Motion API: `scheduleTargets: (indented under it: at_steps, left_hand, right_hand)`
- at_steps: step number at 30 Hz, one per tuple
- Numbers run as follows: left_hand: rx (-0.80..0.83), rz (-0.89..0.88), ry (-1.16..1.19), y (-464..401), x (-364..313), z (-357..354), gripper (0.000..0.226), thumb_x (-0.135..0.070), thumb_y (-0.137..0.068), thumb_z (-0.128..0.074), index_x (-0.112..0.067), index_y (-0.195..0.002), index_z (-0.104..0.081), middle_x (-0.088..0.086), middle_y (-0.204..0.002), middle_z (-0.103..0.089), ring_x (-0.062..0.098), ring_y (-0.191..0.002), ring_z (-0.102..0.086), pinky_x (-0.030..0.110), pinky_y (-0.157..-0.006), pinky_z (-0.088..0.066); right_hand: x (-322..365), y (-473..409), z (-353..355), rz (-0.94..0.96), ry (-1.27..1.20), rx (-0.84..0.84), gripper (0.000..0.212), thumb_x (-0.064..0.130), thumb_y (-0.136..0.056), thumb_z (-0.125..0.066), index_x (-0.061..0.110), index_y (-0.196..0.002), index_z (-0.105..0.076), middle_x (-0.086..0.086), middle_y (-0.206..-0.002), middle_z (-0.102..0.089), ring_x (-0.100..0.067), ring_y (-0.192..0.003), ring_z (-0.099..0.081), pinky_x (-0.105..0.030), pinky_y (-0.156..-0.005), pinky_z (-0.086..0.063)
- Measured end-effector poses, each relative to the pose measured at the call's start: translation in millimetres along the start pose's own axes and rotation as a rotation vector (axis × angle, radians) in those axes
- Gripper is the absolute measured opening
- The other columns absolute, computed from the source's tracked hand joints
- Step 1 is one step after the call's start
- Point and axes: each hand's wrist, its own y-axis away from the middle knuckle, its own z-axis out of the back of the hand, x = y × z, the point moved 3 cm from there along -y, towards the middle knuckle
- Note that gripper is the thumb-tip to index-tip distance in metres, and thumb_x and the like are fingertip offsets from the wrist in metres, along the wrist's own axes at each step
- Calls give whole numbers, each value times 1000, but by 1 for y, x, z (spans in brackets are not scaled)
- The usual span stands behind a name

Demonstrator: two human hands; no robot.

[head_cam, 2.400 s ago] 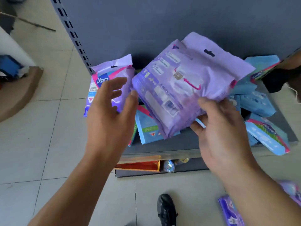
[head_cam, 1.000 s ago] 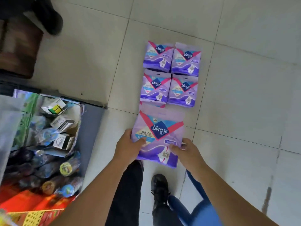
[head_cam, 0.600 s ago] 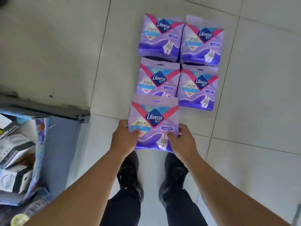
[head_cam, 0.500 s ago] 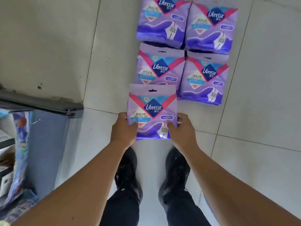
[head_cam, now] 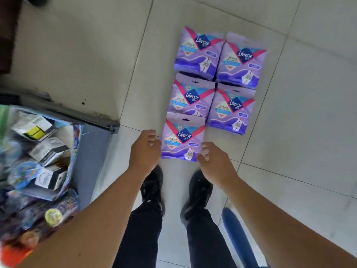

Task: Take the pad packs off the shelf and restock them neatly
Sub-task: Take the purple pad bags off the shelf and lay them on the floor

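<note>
While I look down, the glossy purple plastic pad pack [head_cam: 182, 141] with a pink chevron lies flat on the pale floor tiles [head_cam: 301, 132], its top overlapping the pack behind. My left hand [head_cam: 144, 151] and right hand [head_cam: 214, 161] flank it, fingers loosely curled, holding nothing. Shelf goods [head_cam: 38, 151] at left blur.

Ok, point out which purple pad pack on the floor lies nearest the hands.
The lone front pack, lying between the left hand and right hand. The four others form a two-by-two block beyond it.
</note>
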Motion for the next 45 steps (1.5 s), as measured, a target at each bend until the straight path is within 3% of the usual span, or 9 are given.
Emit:
scheduleTargets:
  at_steps: [5,10,14,20,24,30,34,40,45]
  left_hand:
    - [-309,-179,112,113,-94,90,17,-16,-95,-51,-24,-104,-63,-16,-87,-63,4,-81,-57,0,-59,-37]
    - [-649,-394,80,219,-130,191,22,-27,-91,-51,-23,-109,-63,-10,-98,-66,5,-90,-60,21,-79,-47]
    - [-909,-390,67,295,-101,262,19,-21,-89,-56,-18,-106,-63,-8,-98,-64,5,-90,-57,13,-79,-40]
    - [-1153,-173,260,380,14,340,17,-24,-90,-56,-23,-106,-62,-18,-95,-63,-2,-90,-59,14,-82,-43]
    - [-1312,-81,339,425,109,372,19,-23,-86,-54,-24,-104,-61,-16,-96,-63,-1,-88,-60,20,-82,-47]
    - [-1396,-21,409,475,267,399,22,-24,-83,-55,-18,-103,-62,-4,-96,-67,13,-90,-64,43,-80,-53]
    - [-1360,65,420,499,356,419,26,-29,-85,-57,-22,-110,-59,-4,-107,-65,14,-98,-61,40,-80,-51]
    - [-1281,200,511,492,441,450,40,-31,-91,-60,-24,-129,-50,-5,-125,-55,14,-111,-54,25,-82,-40]
    - [-1119,276,724,451,482,466,51,-39,-95,-53,-23,-142,-39,-4,-138,-49,13,-121,-51,33,-98,-44]
  right_hand:
    - [117,91,69,460,135,-83,37,29,-98,-52,20,-134,-51,3,-132,-57,-14,-119,-54,-22,-94,-41]
    - [242,188,98,998,226,-139,40,35,-93,-42,19,-126,-57,2,-119,-61,-16,-106,-54,-30,-85,-46]
    - [313,268,75,1327,293,-86,34,25,-91,-49,13,-121,-59,-3,-115,-62,-27,-99,-58,-41,-74,-52]
    - [361,375,-24,1601,312,79,35,21,-89,-51,8,-119,-62,-8,-111,-65,-31,-98,-61,-43,-73,-53]
    - [365,439,-116,1651,355,222,35,21,-89,-54,9,-121,-61,-7,-112,-64,-29,-99,-61,-43,-79,-51]
    - [348,521,-260,1607,375,369,34,25,-90,-55,15,-122,-59,-2,-113,-64,-20,-93,-63,-39,-80,-50]
    - [336,560,-338,1479,361,447,32,25,-91,-58,19,-122,-58,4,-114,-65,-13,-90,-64,-38,-82,-52]
    - [342,574,-420,1295,406,492,49,32,-91,-62,18,-135,-47,7,-126,-57,-15,-116,-57,-30,-96,-43]
    - [361,562,-460,1209,472,408,62,41,-93,-58,20,-145,-31,2,-143,-46,-14,-127,-46,-13,-78,-28]
